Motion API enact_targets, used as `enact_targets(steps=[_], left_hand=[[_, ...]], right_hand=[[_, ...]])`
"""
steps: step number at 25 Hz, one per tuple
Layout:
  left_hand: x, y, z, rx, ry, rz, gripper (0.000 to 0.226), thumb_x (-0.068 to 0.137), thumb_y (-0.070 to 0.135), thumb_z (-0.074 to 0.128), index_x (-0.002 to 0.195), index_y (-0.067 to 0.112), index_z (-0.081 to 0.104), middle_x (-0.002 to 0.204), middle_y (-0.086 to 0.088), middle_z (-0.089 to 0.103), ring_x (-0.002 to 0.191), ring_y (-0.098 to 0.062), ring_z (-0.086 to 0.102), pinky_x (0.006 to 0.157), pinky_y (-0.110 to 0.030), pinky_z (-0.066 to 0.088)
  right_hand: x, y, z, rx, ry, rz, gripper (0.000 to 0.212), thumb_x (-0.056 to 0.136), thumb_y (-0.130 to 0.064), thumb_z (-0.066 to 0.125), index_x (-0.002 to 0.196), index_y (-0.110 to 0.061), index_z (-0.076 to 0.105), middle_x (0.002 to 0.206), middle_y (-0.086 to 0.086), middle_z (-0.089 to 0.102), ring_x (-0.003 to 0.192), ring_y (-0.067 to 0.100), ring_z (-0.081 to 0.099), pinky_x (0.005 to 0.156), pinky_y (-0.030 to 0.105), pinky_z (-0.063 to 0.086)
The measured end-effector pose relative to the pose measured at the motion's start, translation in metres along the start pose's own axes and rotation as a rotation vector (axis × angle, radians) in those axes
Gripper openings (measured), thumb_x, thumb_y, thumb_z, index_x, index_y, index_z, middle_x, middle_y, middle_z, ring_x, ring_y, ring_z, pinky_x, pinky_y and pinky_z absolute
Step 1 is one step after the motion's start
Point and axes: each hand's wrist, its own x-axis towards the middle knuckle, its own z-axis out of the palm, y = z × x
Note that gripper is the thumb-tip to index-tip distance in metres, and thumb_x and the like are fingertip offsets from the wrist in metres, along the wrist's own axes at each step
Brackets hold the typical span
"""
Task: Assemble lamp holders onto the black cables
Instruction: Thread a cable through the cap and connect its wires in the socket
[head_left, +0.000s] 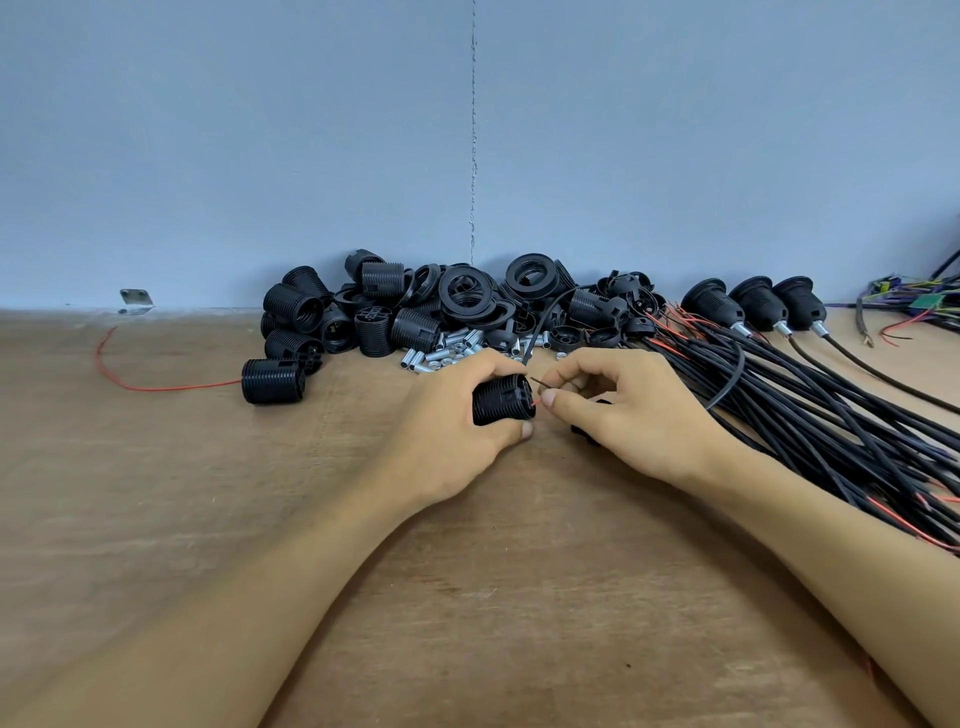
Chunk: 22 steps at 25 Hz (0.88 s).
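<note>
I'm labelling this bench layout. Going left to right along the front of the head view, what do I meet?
Loose red wire → lone holder → left hand → held holder → right hand, pinching a cable's wire ends → cable bundle.

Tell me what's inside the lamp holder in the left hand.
A red wire and a dark wire, pinched by the right hand, reach the end of the lamp holder. Its wall and the left hand hide the interior.

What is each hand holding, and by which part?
Left hand grips the black lamp holder round its ribbed body; right hand pinches thin wire ends at its end.
</note>
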Motion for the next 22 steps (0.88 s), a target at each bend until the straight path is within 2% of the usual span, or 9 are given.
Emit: enact_targets(steps=[8, 14, 18, 22], left_hand=[[-0.001, 0.002, 0.0, 0.027, 0.016, 0.01, 0.038, 0.078, 0.019, 0.084, 0.11, 0.031, 0.068, 0.1, 0.013, 0.073, 0.098, -0.006, 0.067, 0.093, -0.039, 0.052], [-0.001, 0.002, 0.0, 0.049, 0.02, 0.011, 0.038, 0.078, 0.02, 0.084, 0.11, 0.032, 0.067, 0.099, 0.014, 0.073, 0.097, -0.005, 0.067, 0.092, -0.037, 0.052], [-0.001, 0.003, 0.001, 0.052, 0.027, 0.016, 0.038, 0.077, 0.019, 0.085, 0.109, 0.029, 0.068, 0.099, 0.012, 0.074, 0.097, -0.007, 0.067, 0.091, -0.039, 0.052], [-0.001, 0.004, 0.001, 0.057, 0.023, 0.016, 0.038, 0.077, 0.018, 0.085, 0.11, 0.028, 0.069, 0.098, 0.012, 0.074, 0.096, -0.006, 0.067, 0.09, -0.037, 0.052]], right_hand=[[-0.001, 0.001, 0.008, -0.033, 0.001, -0.033, 0.017, 0.092, -0.011, 0.068, 0.078, -0.021, 0.066, 0.063, -0.014, 0.055, 0.06, -0.002, 0.049, 0.063, 0.009, 0.04], [-0.001, 0.0, 0.008, -0.052, -0.008, -0.029, 0.02, 0.092, -0.012, 0.068, 0.075, -0.023, 0.063, 0.062, -0.023, 0.054, 0.059, -0.001, 0.048, 0.061, 0.01, 0.038], [0.0, 0.0, 0.01, -0.067, 0.002, -0.03, 0.017, 0.092, -0.01, 0.068, 0.077, -0.018, 0.065, 0.058, -0.014, 0.051, 0.059, 0.0, 0.047, 0.059, 0.011, 0.036], [-0.002, -0.003, 0.011, -0.091, -0.004, -0.057, 0.013, 0.09, -0.008, 0.068, 0.078, -0.012, 0.065, 0.062, -0.004, 0.055, 0.062, 0.006, 0.047, 0.059, 0.011, 0.036]])
